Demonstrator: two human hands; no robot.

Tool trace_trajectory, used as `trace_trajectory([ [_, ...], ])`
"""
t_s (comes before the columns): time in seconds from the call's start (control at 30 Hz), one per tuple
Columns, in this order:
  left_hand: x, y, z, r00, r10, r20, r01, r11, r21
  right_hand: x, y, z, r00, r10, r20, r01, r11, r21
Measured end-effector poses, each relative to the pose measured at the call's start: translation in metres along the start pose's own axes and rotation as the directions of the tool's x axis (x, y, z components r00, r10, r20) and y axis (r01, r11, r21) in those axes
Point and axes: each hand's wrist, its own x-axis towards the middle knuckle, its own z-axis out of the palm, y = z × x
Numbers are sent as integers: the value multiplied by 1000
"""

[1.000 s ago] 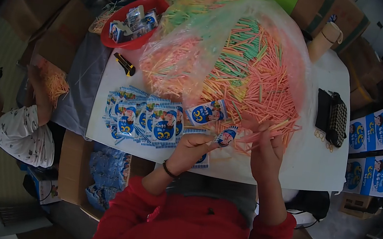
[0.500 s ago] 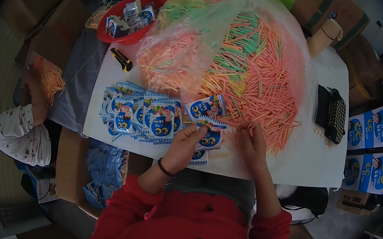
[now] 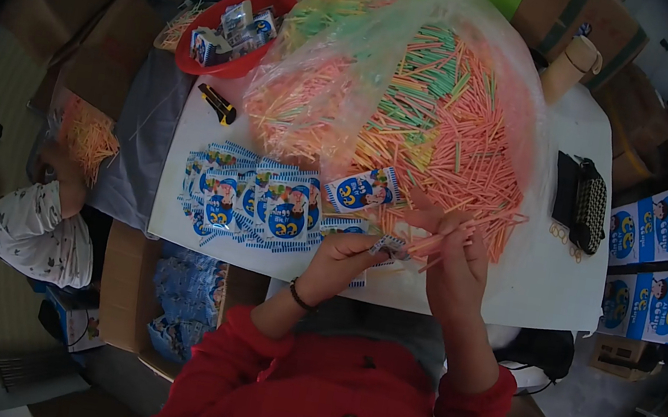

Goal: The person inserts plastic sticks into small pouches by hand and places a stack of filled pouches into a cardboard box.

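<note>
My left hand [image 3: 336,262], with a dark bracelet at its wrist, is closed on a small blue-and-white printed packet [image 3: 390,246], its end turned toward the right hand. In my right hand [image 3: 458,270] are several thin pink sticks [image 3: 432,246], their tips close to the packet. Beyond both hands lies a big heap of pink, yellow and green sticks [image 3: 473,143], partly under a clear plastic bag [image 3: 345,46]. One flat packet [image 3: 363,190] rests against the heap's near edge. To the left, more packets [image 3: 289,209] lie in an overlapping pile.
On the white table [image 3: 551,284] are a yellow-black box cutter [image 3: 217,104], a red basin [image 3: 192,62] of filled packets, a tan cylinder [image 3: 573,67] and a checked pouch [image 3: 588,208]. A co-worker [image 3: 46,226] sits left. An open carton [image 3: 127,290] holds blue packets.
My right hand has moved slightly up, and pink sticks now show in its fingers. The left hand has shifted right and down, tilting its packet toward them.
</note>
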Motion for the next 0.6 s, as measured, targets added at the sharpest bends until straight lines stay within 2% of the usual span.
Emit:
trace_trajectory([
  [0.07,-1,-7,-1,1000,-7,-10,7,1000,12,3,7,2,996,-28,83,39,990,-136],
  [0.1,-2,-8,-1,1000,-13,-20,14,1000,24,4,10,4,996,-25,86,37,990,-134],
  [0.17,-3,-8,-2,1000,3,-24,-2,999,42,5,18,4,994,-68,83,88,957,-276],
  [0.23,-4,-8,-2,1000,20,-22,-18,998,57,6,29,-6,991,-79,111,106,959,-262],
  [0.3,-3,-10,-3,999,-26,-30,26,999,-21,6,31,-12,986,-91,138,123,961,-249],
  [0.37,-3,-14,-4,999,-36,-27,37,999,15,6,30,-14,998,20,68,-21,1000,17],
  [0.4,-3,-15,-4,999,-46,-22,47,998,52,7,29,-13,998,21,66,-22,1000,16],
  [0.47,-3,-16,-2,998,-51,-24,53,997,53,12,24,-10,997,-59,-54,57,998,-30],
  [0.6,-2,-8,0,999,-49,-11,50,997,61,11,19,-8,995,-95,43,101,983,-154],
])
